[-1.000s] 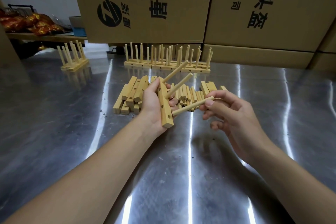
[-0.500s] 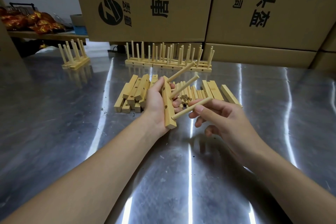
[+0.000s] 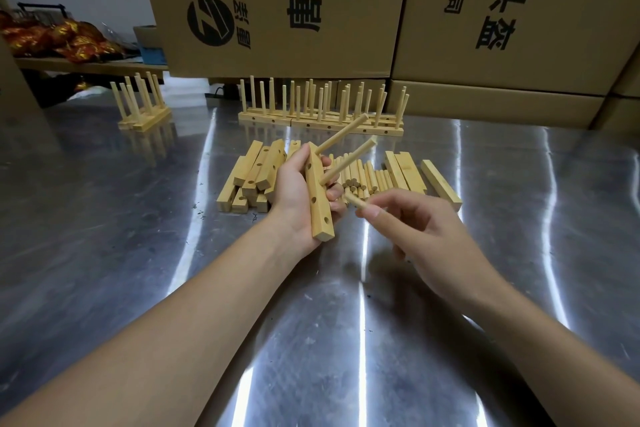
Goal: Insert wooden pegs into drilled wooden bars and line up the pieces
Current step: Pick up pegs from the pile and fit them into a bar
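Note:
My left hand [image 3: 298, 196] grips a drilled wooden bar [image 3: 319, 204] held nearly upright above the table. Two pegs [image 3: 349, 163] stick out of its upper holes, pointing up and to the right; two lower holes are open. My right hand [image 3: 415, 229] pinches a loose peg [image 3: 355, 200] between thumb and fingers, its end close to the bar's lower part but not in a hole. Most of this peg is hidden in the hand.
A pile of drilled bars [image 3: 254, 177] and loose pegs [image 3: 363, 177] lies behind my hands on the steel table [image 3: 104, 218]. Finished peg racks [image 3: 322, 114] stand in a row at the back, a smaller group [image 3: 142, 107] at the left. Cardboard boxes [image 3: 381, 10] wall off the rear.
The peg in my right hand has come away from the bar's lower hole and turned, so only its short end shows. The left hand with the bar has barely moved.

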